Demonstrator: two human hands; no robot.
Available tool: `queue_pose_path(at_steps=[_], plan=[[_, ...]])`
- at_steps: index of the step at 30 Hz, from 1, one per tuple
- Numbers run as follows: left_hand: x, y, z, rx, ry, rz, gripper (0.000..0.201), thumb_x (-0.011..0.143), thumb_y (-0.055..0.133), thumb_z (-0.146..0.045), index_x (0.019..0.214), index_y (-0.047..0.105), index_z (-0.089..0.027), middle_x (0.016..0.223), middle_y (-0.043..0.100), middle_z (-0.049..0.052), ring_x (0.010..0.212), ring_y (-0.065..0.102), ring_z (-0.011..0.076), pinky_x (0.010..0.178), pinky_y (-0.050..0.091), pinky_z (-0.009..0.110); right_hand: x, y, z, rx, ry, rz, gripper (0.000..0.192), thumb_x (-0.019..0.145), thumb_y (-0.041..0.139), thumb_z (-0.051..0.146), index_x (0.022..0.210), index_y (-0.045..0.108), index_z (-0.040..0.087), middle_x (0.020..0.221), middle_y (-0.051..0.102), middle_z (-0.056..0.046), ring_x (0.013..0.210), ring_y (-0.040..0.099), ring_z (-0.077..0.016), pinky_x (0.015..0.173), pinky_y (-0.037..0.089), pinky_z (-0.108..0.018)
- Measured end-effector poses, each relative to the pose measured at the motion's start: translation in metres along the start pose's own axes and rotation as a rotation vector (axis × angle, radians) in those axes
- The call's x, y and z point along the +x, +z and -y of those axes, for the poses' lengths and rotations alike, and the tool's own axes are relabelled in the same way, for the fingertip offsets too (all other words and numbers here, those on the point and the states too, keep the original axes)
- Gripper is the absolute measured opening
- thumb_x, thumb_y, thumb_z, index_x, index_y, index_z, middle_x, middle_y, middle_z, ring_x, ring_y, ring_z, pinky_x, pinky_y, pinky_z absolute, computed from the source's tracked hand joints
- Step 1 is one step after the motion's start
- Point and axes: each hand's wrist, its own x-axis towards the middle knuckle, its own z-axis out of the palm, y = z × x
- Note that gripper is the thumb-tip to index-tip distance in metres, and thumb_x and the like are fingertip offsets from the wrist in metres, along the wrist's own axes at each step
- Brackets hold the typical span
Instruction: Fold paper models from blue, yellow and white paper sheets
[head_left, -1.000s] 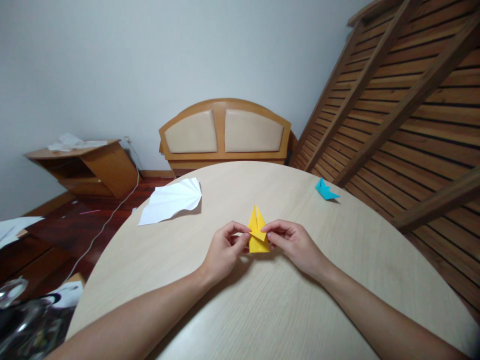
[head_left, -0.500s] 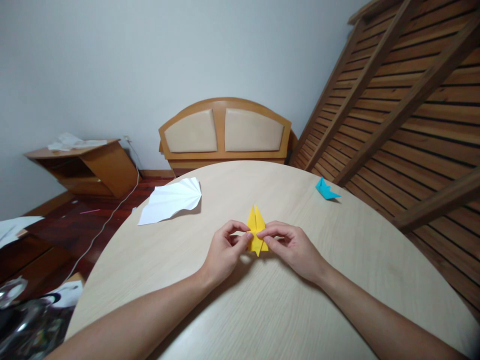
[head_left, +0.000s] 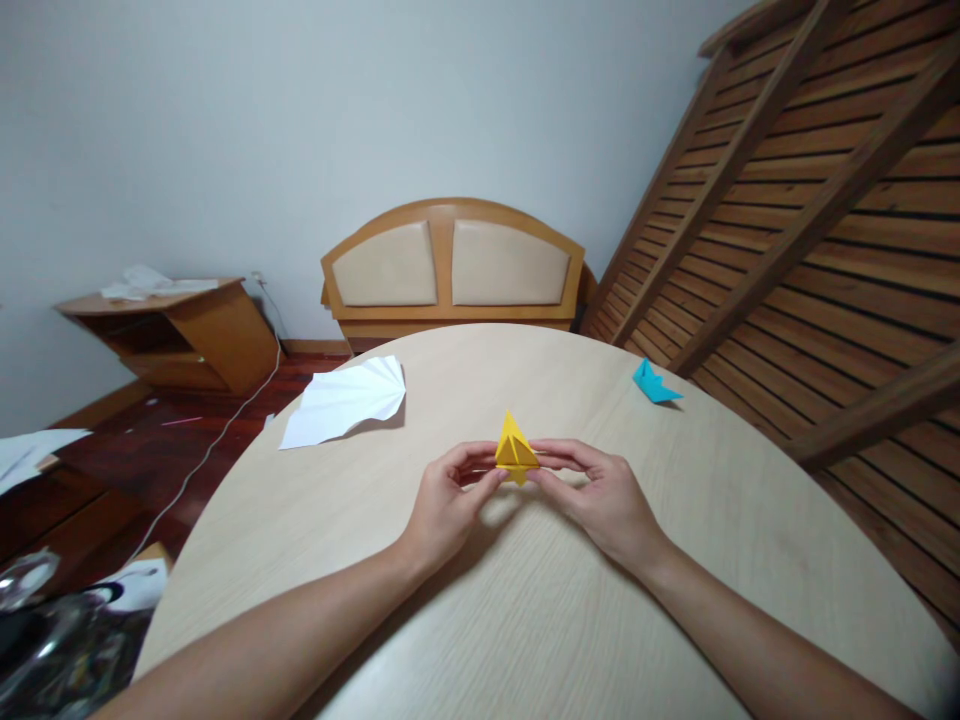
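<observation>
- Since a second ago the folded yellow paper piece got shorter: the long lower flap that hung toward the person is now folded up, so it reads as a compact triangle instead of a tall two-pointed shape.
- Its tip points away from the person, toward the padded wooden headboard, and the long axis now runs more or less left to right between the two hands.
- It sits near the middle of the round pale wood surface, held at or just above it; I can't tell if it actually touches.
- Left hand: narrow grip, thumb and forefinger pinching the left corner of the yellow piece, other fingers curled under, forearm coming in from the lower left.
- Right hand: same kind of narrow pinch on the right corner, fingers stretched flat toward the paper, forearm coming in from the lower right.
- Pleated white paper fan shape lies well off to the left on the surface.
- Small folded blue paper figure sits by the far right edge.
</observation>
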Motion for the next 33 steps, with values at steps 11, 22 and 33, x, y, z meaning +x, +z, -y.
queue_pose_path(at_steps=[11,22,33], plan=[[-0.006,-0.004,0.001,0.158,0.242,0.038,0.021,0.091,0.063,-0.017,0.109,0.073,-0.025,0.105,0.066,0.006,0.096,0.066,0.0161,0.075,0.061,0.026,-0.002,-0.004,0.006,-0.245,-0.445,-0.001,0.027,0.087,0.066,0.007,0.108,0.071,0.023,0.098,0.077,-0.003,0.086,0.072,-0.0159,0.078,0.059,-0.028],[-0.007,-0.003,-0.004,0.205,0.377,0.009,0.024,0.089,0.063,-0.010,0.106,0.072,-0.025,0.101,0.057,0.005,0.095,0.063,0.0145,0.075,0.060,0.024,-0.003,-0.002,0.011,-0.243,-0.493,-0.041,0.016,0.087,0.068,0.010,0.096,0.073,0.023,0.088,0.071,-0.004,0.083,0.068,-0.0169,0.073,0.057,-0.030],[-0.007,0.003,-0.009,0.250,0.172,0.004,0.007,0.090,0.064,-0.022,0.090,0.069,-0.019,0.094,0.069,0.006,0.087,0.065,0.0161,0.061,0.051,0.019,-0.004,0.007,0.009,-0.060,-0.207,-0.028,0.009,0.086,0.067,0.014,0.087,0.072,0.022,0.086,0.068,-0.003,0.079,0.065,-0.0157,0.067,0.054,-0.026]])
